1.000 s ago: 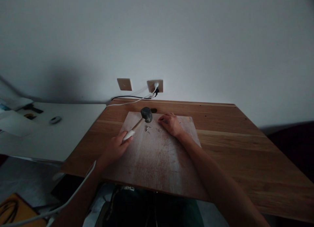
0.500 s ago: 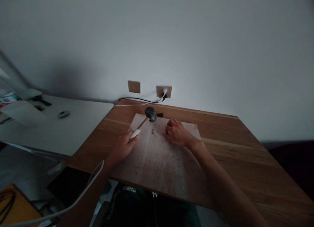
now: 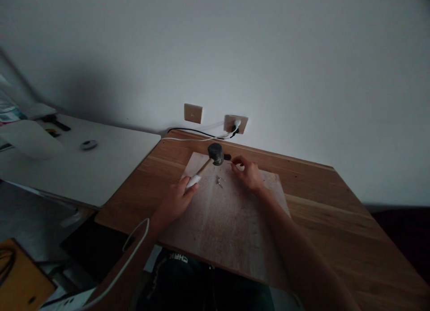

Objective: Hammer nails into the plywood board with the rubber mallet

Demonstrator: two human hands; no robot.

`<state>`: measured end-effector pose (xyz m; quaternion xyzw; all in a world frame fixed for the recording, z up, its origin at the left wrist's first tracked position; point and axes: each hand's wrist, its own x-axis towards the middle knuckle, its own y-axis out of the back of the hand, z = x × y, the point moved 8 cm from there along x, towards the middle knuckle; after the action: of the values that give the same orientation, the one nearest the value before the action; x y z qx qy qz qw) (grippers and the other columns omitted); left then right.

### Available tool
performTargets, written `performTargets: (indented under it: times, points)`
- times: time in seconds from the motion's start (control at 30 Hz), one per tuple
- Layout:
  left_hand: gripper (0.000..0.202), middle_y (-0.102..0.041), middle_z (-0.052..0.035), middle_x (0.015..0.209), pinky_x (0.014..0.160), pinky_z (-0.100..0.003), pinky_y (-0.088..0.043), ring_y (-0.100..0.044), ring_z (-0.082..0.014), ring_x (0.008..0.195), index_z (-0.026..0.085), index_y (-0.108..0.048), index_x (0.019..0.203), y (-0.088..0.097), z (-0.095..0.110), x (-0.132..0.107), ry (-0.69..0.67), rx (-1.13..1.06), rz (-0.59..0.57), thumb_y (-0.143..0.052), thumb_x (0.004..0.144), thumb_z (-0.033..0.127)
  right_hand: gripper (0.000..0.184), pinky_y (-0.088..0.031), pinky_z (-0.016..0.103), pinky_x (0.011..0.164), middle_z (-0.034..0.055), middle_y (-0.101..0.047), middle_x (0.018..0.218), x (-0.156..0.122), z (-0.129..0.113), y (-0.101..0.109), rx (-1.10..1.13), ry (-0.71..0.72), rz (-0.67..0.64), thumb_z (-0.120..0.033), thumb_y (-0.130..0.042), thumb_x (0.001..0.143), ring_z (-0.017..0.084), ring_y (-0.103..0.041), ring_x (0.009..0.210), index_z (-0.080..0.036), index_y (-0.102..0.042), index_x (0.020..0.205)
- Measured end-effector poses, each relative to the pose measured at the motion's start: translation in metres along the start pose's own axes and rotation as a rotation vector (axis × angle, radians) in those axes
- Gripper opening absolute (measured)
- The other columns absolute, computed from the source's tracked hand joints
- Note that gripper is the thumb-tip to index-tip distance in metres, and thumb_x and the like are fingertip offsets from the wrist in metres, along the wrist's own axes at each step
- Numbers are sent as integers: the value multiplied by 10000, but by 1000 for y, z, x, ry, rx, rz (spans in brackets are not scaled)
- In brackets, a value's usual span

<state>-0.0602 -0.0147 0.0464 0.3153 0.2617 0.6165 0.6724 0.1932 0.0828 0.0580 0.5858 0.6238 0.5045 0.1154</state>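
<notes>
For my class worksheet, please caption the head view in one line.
Left hand gripping a mallet, right hand half curled, over a board where small metal pieces lie.

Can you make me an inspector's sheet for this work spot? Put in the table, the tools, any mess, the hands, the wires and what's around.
Surface: pale board lying on a wooden table.
Job's things: hammer with a dark head; small metal pieces, perhaps nails, on the board.
Clutter: white sheet and a small mouse-like thing on the white table.
Left hand: gripping the hammer's handle.
Right hand: over the board, fingers bent; too small to tell what they hold.
Cables: black cable and white cable near the wall socket.
Surroundings: plain wall behind.
</notes>
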Motion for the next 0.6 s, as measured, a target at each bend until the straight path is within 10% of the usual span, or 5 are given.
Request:
performTargets:
  times: [0.6]
  points:
    - [251, -703, -51, 818, 738, -311, -445, -714, -246, 831, 213, -612, 990, -6, -1, 1, -37, 21, -16, -474, 1006, 422, 177, -503, 411, 867, 107, -760, 1003, -14, -17, -16, -108, 214, -33, -238, -569, 984, 266, -698, 925, -204, -730, 1052]
